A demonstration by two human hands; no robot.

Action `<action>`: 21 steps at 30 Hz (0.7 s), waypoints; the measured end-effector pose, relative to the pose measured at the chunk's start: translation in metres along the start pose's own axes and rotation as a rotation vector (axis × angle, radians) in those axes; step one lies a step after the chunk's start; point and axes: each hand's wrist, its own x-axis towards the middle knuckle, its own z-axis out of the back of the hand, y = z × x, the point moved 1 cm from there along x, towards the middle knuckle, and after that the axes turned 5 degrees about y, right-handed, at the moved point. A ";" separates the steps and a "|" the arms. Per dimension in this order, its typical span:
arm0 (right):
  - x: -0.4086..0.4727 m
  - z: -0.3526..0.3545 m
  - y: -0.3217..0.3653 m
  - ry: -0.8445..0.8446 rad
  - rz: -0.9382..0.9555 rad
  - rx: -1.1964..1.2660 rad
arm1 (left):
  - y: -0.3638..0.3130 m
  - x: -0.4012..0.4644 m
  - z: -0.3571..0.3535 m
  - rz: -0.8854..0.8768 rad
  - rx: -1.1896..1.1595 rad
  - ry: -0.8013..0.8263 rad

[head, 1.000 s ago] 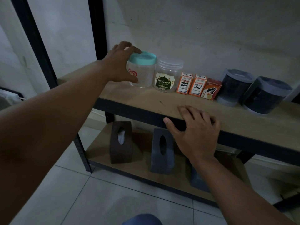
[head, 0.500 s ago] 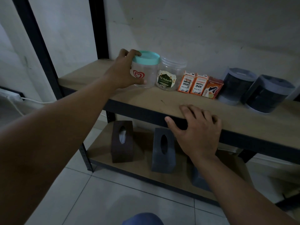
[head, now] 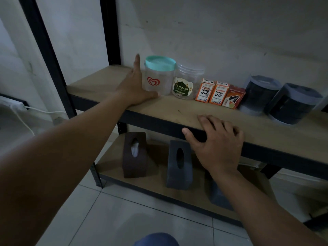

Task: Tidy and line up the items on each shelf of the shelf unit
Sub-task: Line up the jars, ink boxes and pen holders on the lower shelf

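A wooden shelf (head: 179, 112) carries a row along the wall: a clear jar with a teal lid (head: 159, 75), a clear jar with a green label (head: 188, 84), two orange ink boxes (head: 211, 92), a red box (head: 234, 97) and two dark round containers (head: 276, 100). My left hand (head: 134, 86) lies against the teal-lidded jar's left side, fingers straight up and thumb along its base. My right hand (head: 216, 144) rests flat on the shelf's front edge and holds nothing.
The lower shelf (head: 113, 171) holds a brown tissue box (head: 135, 155), a grey one (head: 179, 166) and a third partly hidden behind my right arm. Black uprights (head: 110, 31) frame the unit. A white cable (head: 26, 110) runs along the left wall above the tiled floor.
My left hand has let go of its grip round the teal-lidded jar and now lies open against its side. The right hand has stayed on the shelf edge.
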 end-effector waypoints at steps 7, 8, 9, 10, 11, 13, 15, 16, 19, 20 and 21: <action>-0.002 0.003 0.000 0.010 -0.004 0.011 | 0.010 -0.031 0.007 0.199 0.250 0.004; -0.002 0.005 0.001 0.021 -0.007 0.005 | 0.010 -0.038 0.006 0.170 0.239 -0.010; -0.001 0.005 0.002 0.032 -0.010 -0.002 | 0.010 -0.047 0.006 0.128 0.230 -0.031; -0.001 0.006 0.003 0.038 -0.013 -0.006 | 0.010 -0.056 0.005 0.069 0.230 -0.060; -0.001 0.007 0.004 0.040 -0.015 -0.002 | 0.012 -0.065 0.004 -0.002 0.237 -0.095; -0.002 0.007 0.007 0.026 -0.016 0.029 | 0.019 -0.081 0.000 -0.143 0.257 -0.149; -0.005 0.005 0.016 -0.018 0.013 0.090 | 0.029 -0.097 -0.007 -0.232 0.280 -0.199; -0.008 0.003 0.024 -0.047 0.042 0.119 | 0.034 -0.105 -0.010 -0.260 0.294 -0.240; -0.018 -0.003 0.054 -0.103 0.134 0.166 | 0.052 -0.127 -0.022 -0.335 0.331 -0.353; -0.022 -0.004 0.065 -0.113 0.164 0.176 | 0.061 -0.135 -0.028 -0.353 0.347 -0.375; -0.026 -0.006 0.076 -0.128 0.207 0.182 | 0.071 -0.142 -0.034 -0.362 0.359 -0.393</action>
